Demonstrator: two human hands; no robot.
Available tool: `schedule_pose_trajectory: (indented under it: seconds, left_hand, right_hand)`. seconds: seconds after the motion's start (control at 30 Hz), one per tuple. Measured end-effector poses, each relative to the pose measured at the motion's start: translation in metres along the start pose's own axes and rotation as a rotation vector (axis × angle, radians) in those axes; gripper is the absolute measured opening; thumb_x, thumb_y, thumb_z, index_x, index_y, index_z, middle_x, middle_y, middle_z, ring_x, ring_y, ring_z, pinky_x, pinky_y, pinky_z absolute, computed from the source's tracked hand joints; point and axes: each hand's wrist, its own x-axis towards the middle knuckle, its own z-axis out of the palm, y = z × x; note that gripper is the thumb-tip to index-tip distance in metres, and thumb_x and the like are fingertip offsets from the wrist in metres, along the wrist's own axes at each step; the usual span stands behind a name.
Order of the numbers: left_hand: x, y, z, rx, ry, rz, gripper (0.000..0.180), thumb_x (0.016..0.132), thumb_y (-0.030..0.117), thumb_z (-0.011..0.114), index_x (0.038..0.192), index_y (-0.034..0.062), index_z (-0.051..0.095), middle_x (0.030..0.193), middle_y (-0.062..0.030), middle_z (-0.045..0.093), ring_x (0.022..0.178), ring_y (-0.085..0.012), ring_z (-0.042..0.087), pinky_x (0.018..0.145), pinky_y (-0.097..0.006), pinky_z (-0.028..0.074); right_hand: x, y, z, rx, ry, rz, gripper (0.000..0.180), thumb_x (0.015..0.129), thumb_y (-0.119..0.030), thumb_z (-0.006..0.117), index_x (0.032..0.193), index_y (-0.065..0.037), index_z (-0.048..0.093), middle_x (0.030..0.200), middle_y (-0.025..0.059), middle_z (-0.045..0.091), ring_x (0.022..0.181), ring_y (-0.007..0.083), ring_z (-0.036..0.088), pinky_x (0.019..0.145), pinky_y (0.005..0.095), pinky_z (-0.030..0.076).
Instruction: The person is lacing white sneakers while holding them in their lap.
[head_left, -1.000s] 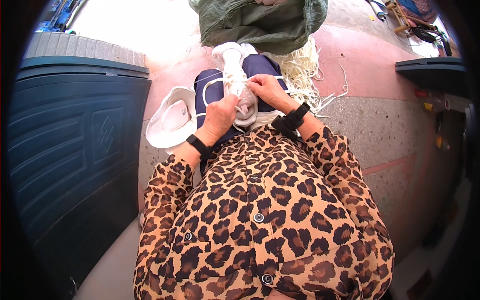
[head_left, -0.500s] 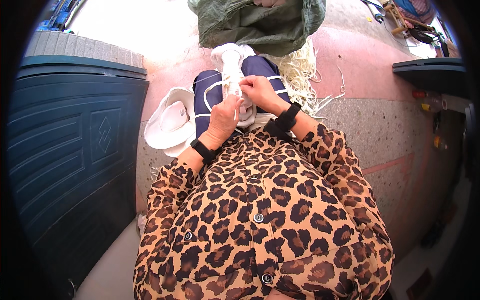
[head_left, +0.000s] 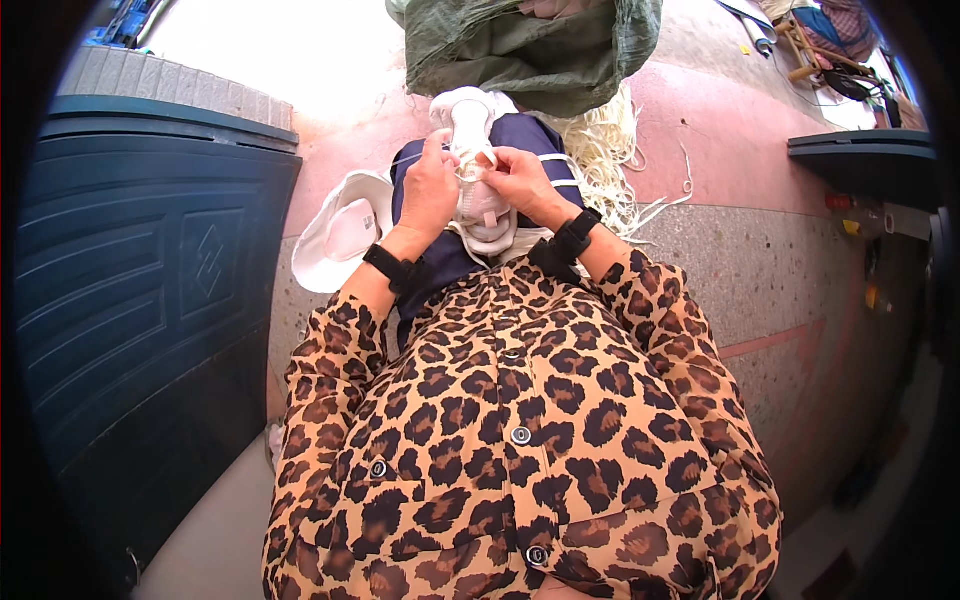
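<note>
The pale shoe [head_left: 487,203] rests lengthwise in your lap, between your thighs, with its far end pointing away from you. Your right hand [head_left: 525,187] is at its laced middle, thumb and forefinger pinched on the white lace [head_left: 470,172], about where it was half a second ago. Your left hand [head_left: 430,190] has moved most: it was low by the shoe's near end and has now risen to the left side of the laced part. Its fingers are drawn close with the forefinger up, but you cannot tell whether they grip the strand beside them. The broad loop that lay over your left thigh no longer shows there; lace still crosses your dark blue trousers [head_left: 527,133] on the right. Beyond lie a heap of white strips [head_left: 608,140], a green sack [head_left: 530,65] and, to the left, a white brimmed hat [head_left: 318,245].
</note>
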Motion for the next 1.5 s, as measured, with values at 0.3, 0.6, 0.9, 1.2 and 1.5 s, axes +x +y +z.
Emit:
schedule_pose_trajectory:
  seconds: [0.3, 0.6, 0.9, 1.2, 1.5]
  left_hand:
    - [0.017, -0.003, 0.002, 0.055, -0.277, 0.062, 0.036, 0.073, 0.005, 0.054, 0.108, 0.0018, 0.047, 0.077, -0.0167, 0.059, 0.075, -0.0335, 0.058, 0.067, -0.041, 0.045]
    - [-0.004, -0.076, -0.102, 1.049, 0.048, 0.376, 0.009, 0.068, -0.001, 0.047, 0.073, 0.0056, 0.051, 0.074, -0.012, 0.052, 0.069, -0.0304, 0.05, 0.062, -0.04, 0.041]
    - [-0.062, -0.099, -0.288, -1.166, 0.702, -0.402, 0.016, 0.088, 0.016, 0.048, 0.095, 0.0022, 0.048, 0.074, -0.0067, 0.051, 0.069, -0.0169, 0.051, 0.063, -0.03, 0.042]
    - [-0.023, -0.032, -0.135, -0.339, 0.053, -0.406, 0.031, 0.084, 0.014, 0.054, 0.112, 0.0026, 0.048, 0.069, 0.0056, 0.046, 0.054, -0.001, 0.041, 0.044, -0.015, 0.034]
    - [-0.033, -0.018, -0.018, -0.204, -0.22, -0.408, 0.016, 0.079, 0.011, 0.057, 0.087, -0.0022, 0.061, 0.071, -0.0049, 0.06, 0.063, -0.0108, 0.056, 0.058, -0.022, 0.043]
  right_hand:
    - [-0.003, -0.002, -0.006, 0.297, -0.084, 0.061, 0.017, 0.079, -0.011, 0.058, 0.09, 0.001, 0.06, 0.077, 0.0015, 0.058, 0.068, 0.0063, 0.051, 0.06, 0.0201, 0.042]
    - [-0.039, 0.012, -0.076, 0.549, 0.364, 0.003, 0.028, 0.089, -0.027, 0.047, 0.091, -0.004, 0.063, 0.094, 0.0054, 0.062, 0.08, 0.0115, 0.055, 0.078, 0.0279, 0.042]
    - [-0.138, 0.143, -0.24, 1.357, 0.804, 0.096, 0.01, 0.088, -0.018, 0.045, 0.087, -0.01, 0.052, 0.058, 0.0002, 0.041, 0.047, 0.0085, 0.04, 0.045, 0.0237, 0.036]
    - [-0.048, 0.019, -0.131, -0.013, 0.113, 0.04, 0.021, 0.087, -0.016, 0.049, 0.102, -0.006, 0.059, 0.071, 0.0007, 0.055, 0.06, 0.0078, 0.049, 0.05, 0.02, 0.043]
    - [-0.026, 0.019, -0.03, -0.664, 0.034, -0.363, 0.016, 0.079, -0.011, 0.05, 0.074, 0.001, 0.06, 0.076, 0.0159, 0.058, 0.076, 0.0322, 0.054, 0.069, 0.0381, 0.044]
